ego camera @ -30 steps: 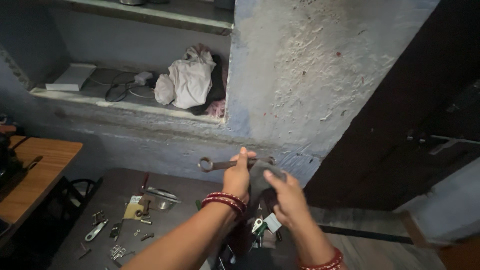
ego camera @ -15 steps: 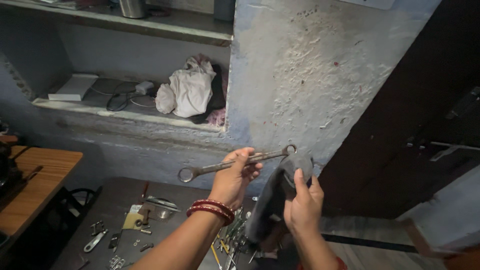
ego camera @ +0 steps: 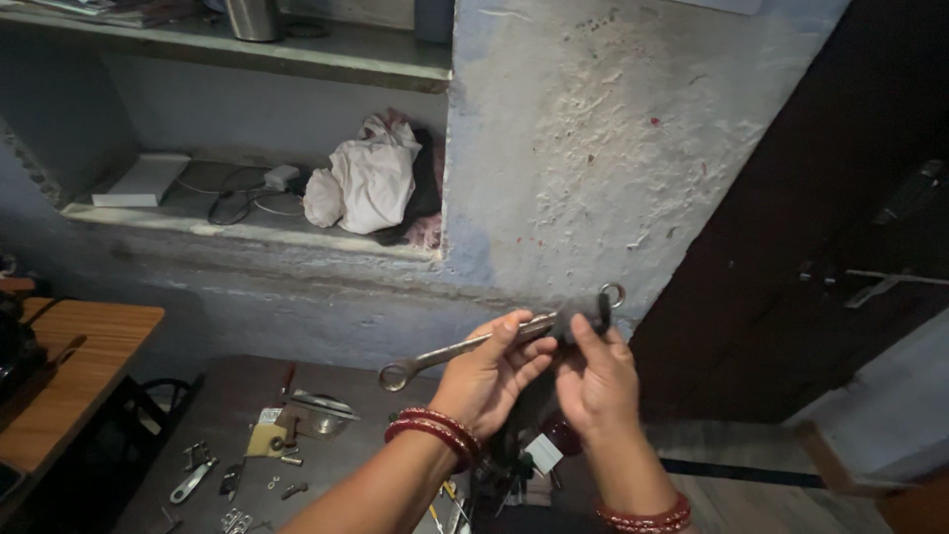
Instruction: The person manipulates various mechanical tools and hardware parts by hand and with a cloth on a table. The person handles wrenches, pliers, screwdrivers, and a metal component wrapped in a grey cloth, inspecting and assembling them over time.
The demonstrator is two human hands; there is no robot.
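Rough bluish plaster wall fills the background, with a recessed shelf on the far left holding a bundled white cloth, a flat white box and cables. Below it, a dark desk carries scattered small tools and metal parts. Near the middle, the left hand, red bangles at its wrist, has its fingers curled around a long steel wrench, held nearly level in the air with its ring end pointing left. The right hand pinches a small dark part at the wrench's right end, just beside a small metal ring.
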